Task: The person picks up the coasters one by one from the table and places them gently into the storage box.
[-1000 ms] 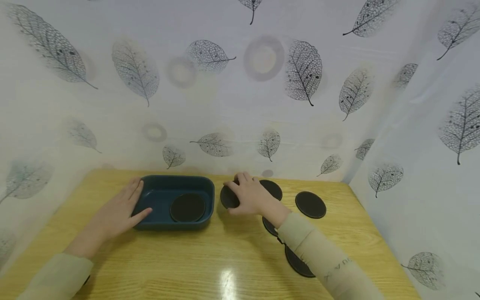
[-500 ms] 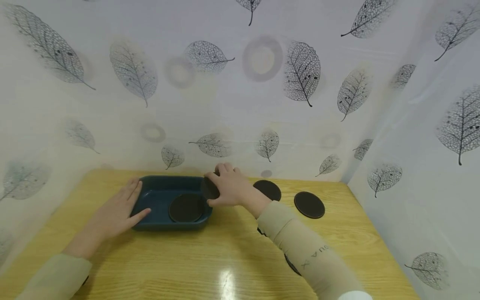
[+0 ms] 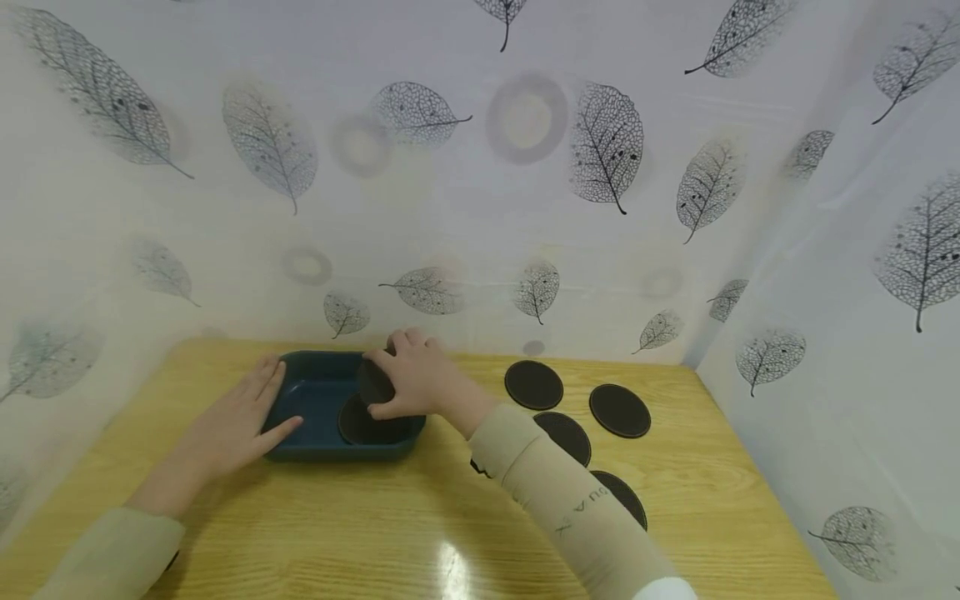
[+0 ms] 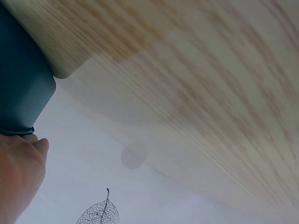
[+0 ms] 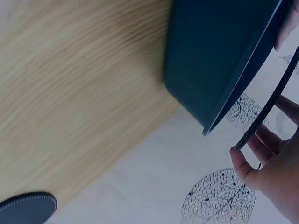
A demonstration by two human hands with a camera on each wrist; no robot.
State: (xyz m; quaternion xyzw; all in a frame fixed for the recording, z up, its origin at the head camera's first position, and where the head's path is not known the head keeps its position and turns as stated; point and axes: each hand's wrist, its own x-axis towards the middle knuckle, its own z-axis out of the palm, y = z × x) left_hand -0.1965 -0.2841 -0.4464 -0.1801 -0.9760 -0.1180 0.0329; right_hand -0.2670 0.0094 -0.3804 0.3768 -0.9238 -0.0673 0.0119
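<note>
A dark blue rectangular tray (image 3: pixel 315 408) stands on the wooden table toward the left. My left hand (image 3: pixel 232 421) rests on its left side with fingers straight, the thumb lying over the near rim. Over the tray's right part, my right hand (image 3: pixel 420 375) pinches a round black coaster (image 3: pixel 373 383) by its edge. The right wrist view shows that coaster (image 5: pixel 268 105) edge-on between thumb and fingers, held above the rim. Another black coaster (image 3: pixel 360 425) lies in the tray, partly covered by the held one.
Right of the tray, several black coasters lie on the table: one at the back (image 3: pixel 534 384), one farther right (image 3: pixel 619 410), and two nearer ones (image 3: pixel 566 435) partly behind the right sleeve. A leaf-patterned white sheet (image 3: pixel 450 208) hangs behind and at the right.
My right hand has carried its coaster leftward from the table to above the tray, uncovering coasters behind its sleeve. The left hand stays on the tray.
</note>
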